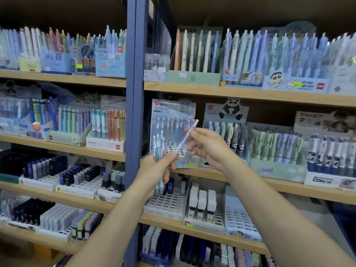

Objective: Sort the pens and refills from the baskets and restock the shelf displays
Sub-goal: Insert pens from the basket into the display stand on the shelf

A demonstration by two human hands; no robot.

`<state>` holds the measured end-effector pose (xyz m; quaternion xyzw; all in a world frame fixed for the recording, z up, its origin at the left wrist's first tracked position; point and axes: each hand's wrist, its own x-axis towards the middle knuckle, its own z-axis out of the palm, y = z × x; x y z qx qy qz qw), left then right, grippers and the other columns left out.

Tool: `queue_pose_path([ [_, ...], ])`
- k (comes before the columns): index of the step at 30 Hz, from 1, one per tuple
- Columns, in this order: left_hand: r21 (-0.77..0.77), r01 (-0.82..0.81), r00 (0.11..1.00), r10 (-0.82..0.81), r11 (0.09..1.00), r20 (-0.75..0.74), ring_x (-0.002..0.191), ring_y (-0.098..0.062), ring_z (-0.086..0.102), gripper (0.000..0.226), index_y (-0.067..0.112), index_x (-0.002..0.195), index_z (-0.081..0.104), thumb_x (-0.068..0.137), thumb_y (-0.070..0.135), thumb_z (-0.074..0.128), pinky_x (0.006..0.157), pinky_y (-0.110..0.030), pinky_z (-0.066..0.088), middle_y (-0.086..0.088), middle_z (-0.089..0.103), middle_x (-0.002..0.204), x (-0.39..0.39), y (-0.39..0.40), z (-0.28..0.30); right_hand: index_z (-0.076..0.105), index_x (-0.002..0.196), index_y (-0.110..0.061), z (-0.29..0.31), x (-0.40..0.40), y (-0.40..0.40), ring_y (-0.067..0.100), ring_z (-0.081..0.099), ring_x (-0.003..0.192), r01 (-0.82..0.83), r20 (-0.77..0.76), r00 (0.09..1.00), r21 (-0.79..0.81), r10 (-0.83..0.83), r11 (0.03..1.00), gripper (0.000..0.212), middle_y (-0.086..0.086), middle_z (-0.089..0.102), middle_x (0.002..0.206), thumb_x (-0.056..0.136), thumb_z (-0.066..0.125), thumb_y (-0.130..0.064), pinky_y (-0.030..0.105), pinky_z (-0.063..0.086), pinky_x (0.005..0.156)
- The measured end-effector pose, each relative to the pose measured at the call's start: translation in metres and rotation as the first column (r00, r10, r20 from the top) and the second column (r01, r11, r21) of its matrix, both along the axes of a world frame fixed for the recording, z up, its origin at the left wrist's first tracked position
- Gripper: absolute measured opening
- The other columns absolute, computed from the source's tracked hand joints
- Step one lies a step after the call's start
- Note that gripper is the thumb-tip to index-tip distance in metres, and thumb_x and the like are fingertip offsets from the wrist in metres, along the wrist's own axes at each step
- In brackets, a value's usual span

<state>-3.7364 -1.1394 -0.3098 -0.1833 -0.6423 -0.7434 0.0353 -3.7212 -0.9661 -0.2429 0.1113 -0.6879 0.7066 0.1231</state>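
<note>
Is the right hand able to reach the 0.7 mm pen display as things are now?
Probably yes. The right hand is already right in front of the 0.7 mm pen display, with nothing between them. But its fingers pinch a white pen, which the left hand also holds.

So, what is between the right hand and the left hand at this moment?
In the head view, a thin white pen runs slantwise between them: the left hand pinches its lower end, and the right hand holds it higher up.

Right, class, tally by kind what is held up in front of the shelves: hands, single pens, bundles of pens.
Hands: 2, the left hand and the right hand
Single pens: 1, the slim white pen held between them
Bundles: 1, the bundle of pens in the left hand
Total: 4
</note>
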Motion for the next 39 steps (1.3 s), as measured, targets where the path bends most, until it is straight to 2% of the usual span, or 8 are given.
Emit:
queue_pose_path([
  [3, -0.022, 0.018, 1.000, -0.018, 1.000, 0.009, 0.042, -0.016, 0.042, 0.030, 0.006, 0.096, 0.075, 0.100, 0.032, 0.061, 0.049, -0.023, 0.042, -0.006, 0.060, 0.061, 0.002, 0.008, 0.003, 0.068, 0.102, -0.005, 0.002, 0.006, 0.010, 0.015, 0.062, 0.064, 0.043, -0.036, 0.998, 0.000, -0.043, 0.999, 0.014, 0.005, 0.068, 0.081, 0.101, 0.057, -0.013, 0.024, 0.053, 0.057],
  [7, -0.092, -0.045, 0.999, 0.046, 0.995, 0.019, 0.043, -0.017, 0.045, 0.039, 0.008, 0.079, 0.076, 0.096, 0.042, 0.065, 0.064, -0.035, 0.049, -0.011, 0.058, 0.055, 0.004, 0.014, 0.004, 0.065, 0.098, -0.003, 0.003, 0.008, 0.016, 0.019, 0.070, 0.070, 0.129, -0.073, 0.989, -0.047, -0.132, 0.990, 0.013, 0.006, 0.070, 0.079, 0.099, 0.061, -0.015, 0.026, 0.058, 0.063],
  [9, -0.068, -0.118, 0.993, 0.119, 0.991, 0.011, 0.042, -0.015, 0.045, 0.031, 0.009, 0.091, 0.075, 0.097, 0.037, 0.065, 0.064, -0.033, 0.054, 0.002, 0.064, 0.054, 0.002, 0.012, 0.002, 0.066, 0.098, -0.001, 0.005, 0.004, 0.016, 0.021, 0.072, 0.071, 0.214, -0.082, 0.972, -0.080, -0.220, 0.974, 0.014, 0.009, 0.072, 0.079, 0.098, 0.061, -0.014, 0.027, 0.060, 0.066],
  [13, 0.026, -0.312, 0.950, 0.312, 0.950, 0.005, 0.039, -0.012, 0.044, 0.009, 0.020, 0.096, 0.070, 0.098, 0.027, 0.065, 0.042, -0.020, 0.045, 0.001, 0.071, 0.074, -0.005, -0.001, -0.004, 0.068, 0.097, 0.001, 0.006, -0.006, 0.010, 0.021, 0.073, 0.070, 0.370, -0.111, 0.918, -0.098, -0.380, 0.924, 0.011, 0.014, 0.074, 0.082, 0.096, 0.064, -0.010, 0.027, 0.062, 0.066],
  [17, 0.028, -0.424, 0.905, 0.425, 0.905, -0.031, 0.060, -0.020, 0.053, 0.005, 0.026, 0.089, 0.071, 0.094, 0.026, 0.069, 0.057, -0.028, 0.045, 0.000, 0.071, 0.078, -0.017, -0.013, -0.010, 0.067, 0.090, -0.004, 0.005, -0.022, -0.005, 0.020, 0.074, 0.069, 0.425, -0.173, 0.891, -0.011, -0.420, 0.905, 0.007, 0.011, 0.073, 0.081, 0.095, 0.065, -0.009, 0.028, 0.061, 0.064],
  [22, -0.132, -0.428, 0.903, 0.416, 0.894, -0.108, 0.058, -0.015, 0.052, 0.011, 0.032, 0.081, 0.067, 0.090, 0.031, 0.075, 0.056, -0.028, 0.042, 0.004, 0.063, 0.068, -0.025, -0.017, -0.012, 0.066, 0.086, -0.012, 0.007, -0.040, -0.022, 0.017, 0.073, 0.066, 0.504, -0.266, 0.847, 0.132, -0.459, 0.854, 0.012, 0.009, 0.073, 0.078, 0.097, 0.062, -0.012, 0.033, 0.062, 0.066],
  [32, -0.180, -0.408, 0.913, 0.399, 0.895, -0.088, 0.053, -0.019, 0.047, 0.016, 0.020, 0.079, 0.072, 0.087, 0.033, 0.076, 0.056, -0.034, 0.043, 0.001, 0.059, 0.060, -0.038, -0.022, -0.009, 0.066, 0.087, -0.004, 0.013, -0.064, -0.034, 0.009, 0.067, 0.052, 0.560, -0.295, 0.829, 0.423, -0.475, 0.713, 0.018, 0.005, 0.070, 0.074, 0.098, 0.062, -0.018, 0.039, 0.062, 0.069],
  [39, -0.176, -0.391, 0.920, 0.384, 0.903, -0.073, 0.053, -0.020, 0.046, 0.017, 0.021, 0.075, 0.069, 0.087, 0.031, 0.075, 0.057, -0.034, 0.041, -0.001, 0.057, 0.059, -0.036, -0.022, -0.006, 0.065, 0.088, 0.000, 0.011, -0.076, -0.045, 0.013, 0.067, 0.049, 0.598, -0.298, 0.801, 0.408, -0.519, 0.690, 0.024, 0.008, 0.069, 0.067, 0.097, 0.065, -0.023, 0.041, 0.061, 0.072],
])
